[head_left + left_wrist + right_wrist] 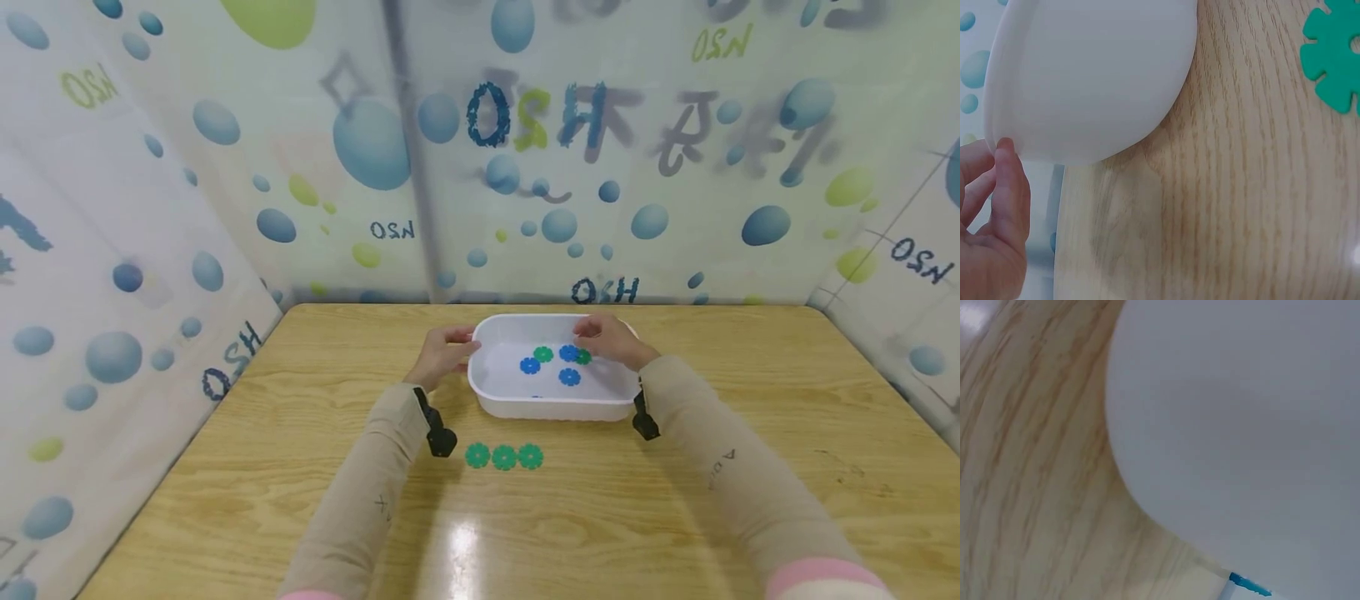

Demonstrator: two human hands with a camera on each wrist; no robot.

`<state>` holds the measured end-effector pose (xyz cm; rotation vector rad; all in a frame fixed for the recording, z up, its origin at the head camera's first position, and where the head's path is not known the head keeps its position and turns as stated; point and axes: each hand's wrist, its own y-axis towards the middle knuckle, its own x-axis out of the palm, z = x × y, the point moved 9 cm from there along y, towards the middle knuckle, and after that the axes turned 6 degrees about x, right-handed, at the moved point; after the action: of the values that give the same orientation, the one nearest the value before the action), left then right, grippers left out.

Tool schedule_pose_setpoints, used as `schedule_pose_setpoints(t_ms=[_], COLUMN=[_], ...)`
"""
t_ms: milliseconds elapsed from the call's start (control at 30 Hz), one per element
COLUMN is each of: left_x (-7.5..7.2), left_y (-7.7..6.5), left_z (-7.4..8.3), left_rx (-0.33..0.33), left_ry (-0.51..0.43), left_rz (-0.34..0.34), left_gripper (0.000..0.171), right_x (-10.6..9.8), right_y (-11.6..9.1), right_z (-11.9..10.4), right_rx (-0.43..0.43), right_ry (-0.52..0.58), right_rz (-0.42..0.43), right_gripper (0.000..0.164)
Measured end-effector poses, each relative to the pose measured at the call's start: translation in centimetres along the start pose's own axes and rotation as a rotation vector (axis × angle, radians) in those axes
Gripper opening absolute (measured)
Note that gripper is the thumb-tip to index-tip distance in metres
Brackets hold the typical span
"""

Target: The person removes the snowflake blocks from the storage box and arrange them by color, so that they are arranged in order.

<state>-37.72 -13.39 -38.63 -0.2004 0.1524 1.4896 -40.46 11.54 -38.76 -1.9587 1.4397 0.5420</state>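
A white plastic basin (555, 408) stands on the wooden table, its near wall toward me. My left hand (441, 357) pinches the rim at its left end; in the left wrist view the thumb (1005, 165) presses against the rim. My right hand (609, 340) reaches in over the right end, thumb and fingers apart and bent down close to a blue flower-shaped disc (568, 353) and a green disc (582, 357). Near them in the basin lie another green disc (543, 354) and more blue discs (569, 377). The right wrist view shows only the basin's outer wall (1229, 437), the hand hidden.
Three green flower-shaped discs (504, 457) lie in a row on the table (360, 533) in front of the basin. Behind the table's far edge hangs a patterned curtain (480, 250), with more of it at both sides.
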Motion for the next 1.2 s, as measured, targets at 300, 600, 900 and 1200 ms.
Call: schedule_pose_setpoints(t_ms=[300, 600, 900, 1200], left_x=[0.2, 0.1, -0.1, 0.0], left_y=[-0.1, 0.0, 0.1, 0.1], left_z=[0.1, 0.1, -0.2, 0.0], left_rx=[-0.006, -0.010, -0.021, -0.013], left_ry=[-0.008, 0.000, 0.015, -0.005], left_rz=[-0.011, 0.006, 0.009, 0.002], left_gripper=[0.037, 0.037, 0.036, 0.037], right_x=[0.4, 0.9, 1.7, 1.9], right_y=[-0.2, -0.1, 0.0, 0.2], right_z=[-0.2, -0.3, -0.1, 0.2], right_rx=[-0.051, -0.081, -0.055, -0.040], right_ry=[-0.106, -0.061, -0.079, -0.086], right_rz=[0.022, -0.027, -0.088, -0.098], right_gripper=[0.027, 0.031, 0.040, 0.040])
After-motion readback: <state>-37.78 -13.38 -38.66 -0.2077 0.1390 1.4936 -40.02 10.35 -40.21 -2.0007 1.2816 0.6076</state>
